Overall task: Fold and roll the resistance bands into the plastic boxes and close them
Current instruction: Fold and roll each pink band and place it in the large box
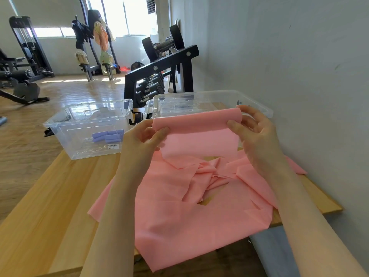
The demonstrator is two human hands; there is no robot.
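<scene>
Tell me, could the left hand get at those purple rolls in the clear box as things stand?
Probably yes. The box with the purple rolls stands open-topped just beside the left hand, nothing between them. But both hands grip the pink band, so the left would have to let go first.

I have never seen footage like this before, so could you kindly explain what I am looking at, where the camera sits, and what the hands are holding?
There is no machine here: a person wears a camera on the head, which looks forward and down at their own bare hands. The left hand and right hand each pinch one end of a rolled-up part of a pink band, lifted above the table. The rest of the band lies crumpled on the wood. On the left stands a clear box with purple rolls inside. Behind the hands is another clear box. In the background are a dumbbell rack and gym machines.
</scene>
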